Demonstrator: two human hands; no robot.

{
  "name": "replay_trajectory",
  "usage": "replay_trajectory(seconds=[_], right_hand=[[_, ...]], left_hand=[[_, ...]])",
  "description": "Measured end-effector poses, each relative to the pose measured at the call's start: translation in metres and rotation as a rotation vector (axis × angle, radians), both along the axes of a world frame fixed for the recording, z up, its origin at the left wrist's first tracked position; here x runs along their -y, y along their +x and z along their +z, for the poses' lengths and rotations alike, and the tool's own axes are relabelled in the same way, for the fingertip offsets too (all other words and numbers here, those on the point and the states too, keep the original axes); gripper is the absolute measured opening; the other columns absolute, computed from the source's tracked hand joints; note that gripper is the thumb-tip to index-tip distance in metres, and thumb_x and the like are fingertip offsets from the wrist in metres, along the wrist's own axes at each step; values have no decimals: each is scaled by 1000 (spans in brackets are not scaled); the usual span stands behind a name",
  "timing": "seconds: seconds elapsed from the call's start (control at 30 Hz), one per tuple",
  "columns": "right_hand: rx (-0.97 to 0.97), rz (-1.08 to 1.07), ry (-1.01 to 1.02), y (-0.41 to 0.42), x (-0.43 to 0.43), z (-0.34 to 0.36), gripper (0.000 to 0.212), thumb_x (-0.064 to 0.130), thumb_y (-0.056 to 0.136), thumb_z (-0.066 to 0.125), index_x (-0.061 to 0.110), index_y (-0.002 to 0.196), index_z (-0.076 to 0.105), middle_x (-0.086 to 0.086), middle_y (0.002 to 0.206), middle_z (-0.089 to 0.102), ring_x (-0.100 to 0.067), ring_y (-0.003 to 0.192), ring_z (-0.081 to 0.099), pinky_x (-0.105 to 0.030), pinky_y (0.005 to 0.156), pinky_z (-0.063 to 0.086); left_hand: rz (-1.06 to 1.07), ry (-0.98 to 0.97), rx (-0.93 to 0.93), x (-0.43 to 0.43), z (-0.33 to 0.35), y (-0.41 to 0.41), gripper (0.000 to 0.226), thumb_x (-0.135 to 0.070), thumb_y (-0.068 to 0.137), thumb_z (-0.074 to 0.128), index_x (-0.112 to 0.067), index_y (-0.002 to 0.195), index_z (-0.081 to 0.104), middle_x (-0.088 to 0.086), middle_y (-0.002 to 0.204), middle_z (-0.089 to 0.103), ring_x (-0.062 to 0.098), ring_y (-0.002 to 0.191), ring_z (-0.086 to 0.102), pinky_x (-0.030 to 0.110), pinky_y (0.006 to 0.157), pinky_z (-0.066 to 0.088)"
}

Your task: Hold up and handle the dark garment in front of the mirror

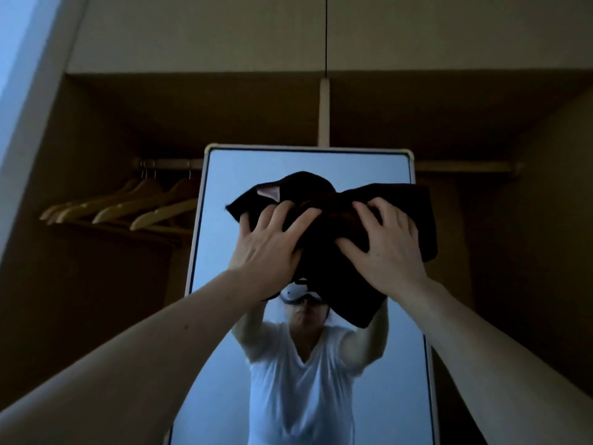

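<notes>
Left hand [268,244] and right hand [383,244] side by side, fingers spread and curled into a dark cloth [333,252], pressing it high against a white-framed mirror [224,175], wooden hangers [128,203] on a rail in the open wardrobe behind

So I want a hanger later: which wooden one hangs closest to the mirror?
The rightmost hanger, its tip beside the mirror frame; the others hang further left.
</notes>
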State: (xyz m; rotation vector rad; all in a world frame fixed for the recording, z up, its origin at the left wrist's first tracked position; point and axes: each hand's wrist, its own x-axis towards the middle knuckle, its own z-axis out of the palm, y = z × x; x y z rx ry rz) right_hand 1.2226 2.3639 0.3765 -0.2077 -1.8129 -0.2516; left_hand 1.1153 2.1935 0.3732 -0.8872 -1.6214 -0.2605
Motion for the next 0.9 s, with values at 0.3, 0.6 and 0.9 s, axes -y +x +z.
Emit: replay_trajectory(seconds=[0.3,0.6,0.9], right_hand=[[0,297,-295,2,5,83,89,67,73,42,21,147,22,1,151,25,-21,140,21,-50,114,18],[-69,119,-438,-21,39,96,88,59,83,50,11,148,17,-7,154,16,-29,141,13,-54,113,12],[-140,83,-242,-53,95,87,60,29,82,57,16,137,36,-4,141,35,-27,135,27,-50,110,18]], left_hand=[[-135,-46,39,-22,73,-8,73,-48,82,28,-41,148,-3,-2,158,8,22,144,6,54,115,0],[-711,546,277,41,85,-10,35,-16,88,55,-19,122,54,-1,118,49,13,112,47,16,87,39],[-1060,883,1143,83,103,-47,37,-39,97,44,-11,113,61,9,98,65,24,92,62,38,89,46]])
